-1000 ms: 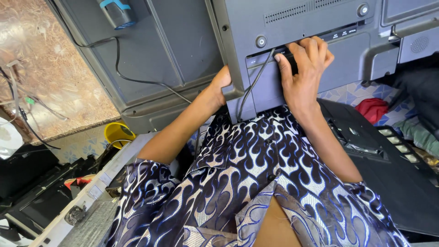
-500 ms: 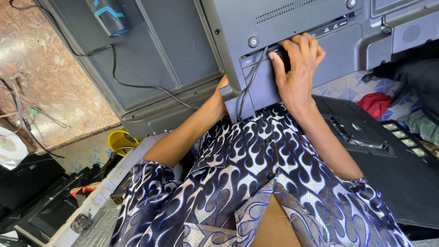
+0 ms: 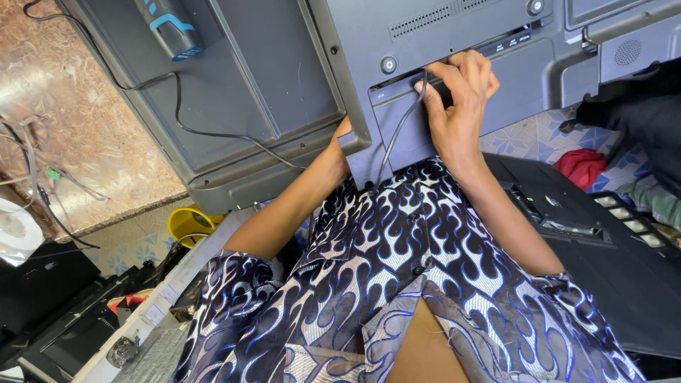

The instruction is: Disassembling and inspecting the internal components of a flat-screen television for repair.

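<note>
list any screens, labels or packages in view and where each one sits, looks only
TV back: top centre, grey plastic panel seen from behind, right hand on its port strip, left hand gripping its lower edge.
Second TV back: top left, grey, with a black cable.
Port labels: small white marks, too small to read.
Dark panel: lying flat at the right.

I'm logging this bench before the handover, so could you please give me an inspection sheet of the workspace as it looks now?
Surface: grey back panel of a flat screen, propped against the person's lap.
Job's things: black plug at the panel's recessed port strip.
Clutter: yellow container, red cloth, blue-and-black tool lying on a second grey panel.
Hands: right hand pinches the plug; left hand grips the panel's lower edge, fingers hidden behind it.
Cables: black cable hangs from the plug; another black cord trails across the second panel.
Surroundings: dark device casings at right, patterned floor.
</note>
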